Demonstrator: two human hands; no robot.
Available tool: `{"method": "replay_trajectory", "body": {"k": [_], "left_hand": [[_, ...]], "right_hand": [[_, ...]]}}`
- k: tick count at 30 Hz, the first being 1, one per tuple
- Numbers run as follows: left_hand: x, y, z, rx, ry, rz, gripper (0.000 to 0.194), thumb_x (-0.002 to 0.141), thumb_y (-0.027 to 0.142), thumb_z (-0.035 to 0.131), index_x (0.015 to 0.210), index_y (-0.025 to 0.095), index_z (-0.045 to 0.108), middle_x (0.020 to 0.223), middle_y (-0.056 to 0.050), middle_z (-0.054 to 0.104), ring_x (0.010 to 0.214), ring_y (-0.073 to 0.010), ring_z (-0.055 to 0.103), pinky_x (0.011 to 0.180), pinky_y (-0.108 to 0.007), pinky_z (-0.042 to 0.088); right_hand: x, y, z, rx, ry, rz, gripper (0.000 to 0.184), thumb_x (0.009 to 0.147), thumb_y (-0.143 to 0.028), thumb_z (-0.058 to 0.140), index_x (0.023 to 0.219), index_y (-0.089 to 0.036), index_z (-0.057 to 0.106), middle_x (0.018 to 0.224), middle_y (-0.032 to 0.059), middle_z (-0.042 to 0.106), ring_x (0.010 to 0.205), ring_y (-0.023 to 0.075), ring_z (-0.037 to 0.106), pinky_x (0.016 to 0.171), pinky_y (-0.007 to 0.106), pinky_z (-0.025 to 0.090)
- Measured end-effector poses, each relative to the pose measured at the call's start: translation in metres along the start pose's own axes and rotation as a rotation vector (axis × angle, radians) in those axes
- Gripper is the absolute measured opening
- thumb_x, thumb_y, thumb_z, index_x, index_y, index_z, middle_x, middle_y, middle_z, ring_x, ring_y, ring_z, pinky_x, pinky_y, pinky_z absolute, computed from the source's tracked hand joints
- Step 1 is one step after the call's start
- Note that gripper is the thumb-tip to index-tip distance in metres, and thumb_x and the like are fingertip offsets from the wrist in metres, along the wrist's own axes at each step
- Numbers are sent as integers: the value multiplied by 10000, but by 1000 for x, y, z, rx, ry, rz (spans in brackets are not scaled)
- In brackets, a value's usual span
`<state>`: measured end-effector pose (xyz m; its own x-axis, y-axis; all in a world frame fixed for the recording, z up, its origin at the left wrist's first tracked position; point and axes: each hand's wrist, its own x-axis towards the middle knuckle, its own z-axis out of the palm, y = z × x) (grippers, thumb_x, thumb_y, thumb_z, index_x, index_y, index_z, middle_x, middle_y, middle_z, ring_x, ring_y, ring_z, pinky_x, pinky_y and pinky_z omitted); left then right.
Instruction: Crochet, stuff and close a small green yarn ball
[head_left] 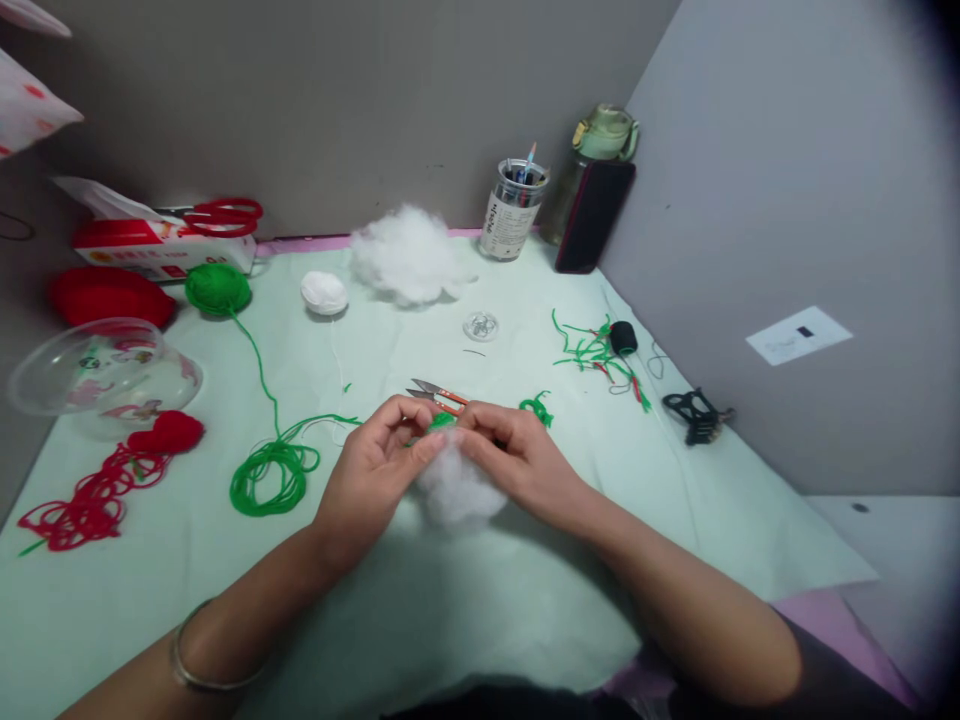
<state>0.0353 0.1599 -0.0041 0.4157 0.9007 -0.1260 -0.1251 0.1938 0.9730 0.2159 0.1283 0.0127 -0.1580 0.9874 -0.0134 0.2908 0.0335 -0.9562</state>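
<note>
Both hands meet over the middle of the table. My left hand [382,455] is closed on a small green yarn piece [441,421], of which only a bit shows between the fingers. A tuft of white stuffing [459,490] hangs beneath the fingertips, and my right hand [517,455] pinches its upper part against the green piece. Just beyond the fingers lie thread snips [439,393] with orange handles. A green strand [330,420] runs from near my left hand to a loose green yarn coil [274,480].
Stuffing pile [409,255], white yarn ball [324,293] and green yarn ball [217,288] sit at the back. Red yarn [97,495] and a clear plastic bowl [90,370] are left. Yarn scraps [589,350], a phone [596,218] and a pen tin [511,215] stand right.
</note>
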Motion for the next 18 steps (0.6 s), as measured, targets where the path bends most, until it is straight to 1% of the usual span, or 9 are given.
{"method": "replay_trajectory", "body": {"k": [2, 4, 6, 7, 9, 11, 13, 15, 18], "left_hand": [[1, 0, -1, 20, 11, -25, 163, 876, 259, 728, 864, 207, 574, 972, 3, 624, 808, -130, 577, 696, -235, 453], [1, 0, -1, 62, 54, -15, 170, 854, 211, 701, 820, 212, 535, 940, 10, 631, 746, -121, 555, 643, -230, 432], [1, -1, 0, 100, 102, 4, 197, 828, 186, 689, 787, 219, 499, 905, 16, 632, 699, -117, 533, 604, -229, 414], [1, -1, 0, 106, 108, 5, 202, 821, 190, 688, 781, 220, 493, 891, 16, 632, 681, -116, 528, 591, -229, 411], [1, -1, 1, 82, 88, -28, 201, 832, 237, 693, 789, 222, 497, 886, 14, 636, 637, -112, 521, 562, -231, 413], [0, -1, 1, 30, 56, -59, 224, 853, 311, 707, 819, 222, 505, 909, 9, 649, 604, -106, 523, 543, -233, 419], [-1, -1, 2, -13, 25, -59, 253, 874, 375, 719, 862, 221, 518, 958, -5, 673, 617, -109, 544, 555, -238, 432], [-3, -1, 2, -1, 0, -26, 250, 904, 402, 709, 885, 216, 543, 985, -19, 688, 695, -129, 586, 619, -251, 458], [-7, 0, 5, 20, -40, -19, 232, 934, 415, 695, 921, 219, 571, 882, -4, 676, 728, -148, 599, 658, -265, 458]], "right_hand": [[-2, -5, 0, -47, -80, -68, 231, 965, -273, 509, 747, -200, 510, 655, -58, 409, 589, 95, 361, 569, 246, 296], [-4, -7, 1, -116, -155, -140, 199, 951, -211, 492, 753, -209, 471, 660, -60, 400, 599, 98, 365, 588, 247, 306], [-4, -7, 4, -151, -206, -172, 210, 915, -172, 505, 728, -219, 423, 644, -69, 368, 592, 98, 345, 585, 246, 299], [-4, -5, 6, -153, -205, -167, 219, 900, -173, 524, 717, -221, 414, 637, -72, 358, 586, 97, 334, 577, 245, 292], [-3, 0, 9, -150, -144, -139, 239, 880, -201, 579, 696, -220, 428, 626, -74, 367, 579, 94, 327, 561, 243, 278], [-2, 5, 12, -151, -33, -106, 247, 868, -229, 617, 681, -212, 456, 628, -69, 404, 581, 90, 333, 558, 244, 268], [0, 9, 12, -123, 56, -59, 246, 864, -247, 630, 671, -204, 483, 630, -63, 423, 583, 87, 330, 557, 247, 260], [1, 11, 10, -24, 95, 4, 252, 867, -293, 638, 672, -200, 509, 620, -59, 430, 576, 88, 327, 547, 248, 255], [4, 9, 6, 149, 99, 75, 305, 853, -388, 662, 664, -205, 508, 589, -60, 428, 552, 91, 327, 524, 246, 253]]}}
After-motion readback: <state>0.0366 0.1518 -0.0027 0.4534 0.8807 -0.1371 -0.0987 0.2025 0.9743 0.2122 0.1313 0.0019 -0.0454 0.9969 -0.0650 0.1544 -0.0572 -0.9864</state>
